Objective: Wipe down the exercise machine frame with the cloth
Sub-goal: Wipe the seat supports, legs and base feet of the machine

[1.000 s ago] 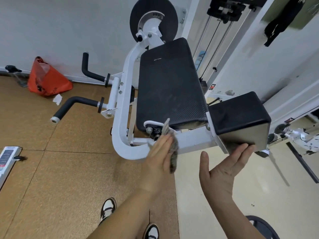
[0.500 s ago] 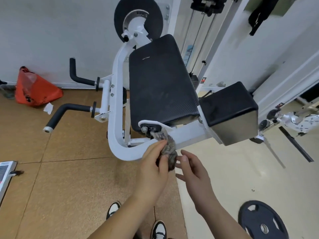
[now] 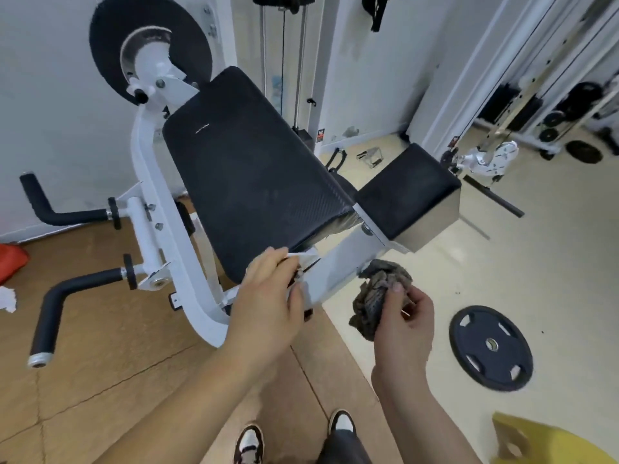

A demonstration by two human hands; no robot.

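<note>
Head view: left hand [image 3: 268, 296] clamps white frame [image 3: 157, 209] at near edge of big pad [image 3: 251, 182], fingers curled over the bracket, thumb on the beam. Right hand [image 3: 405, 326] grips bunched grey cloth [image 3: 375, 296], thumb on top. Cloth sits just beside the beam's lower edge, below small pad [image 3: 408, 185]; contact unclear.

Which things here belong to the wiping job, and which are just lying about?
In the job: cloth, bunched in the right hand; white frame, with the left hand on it.
Lying about: weight plate on the floor; orange bag; cable handle; crumpled paper.
</note>
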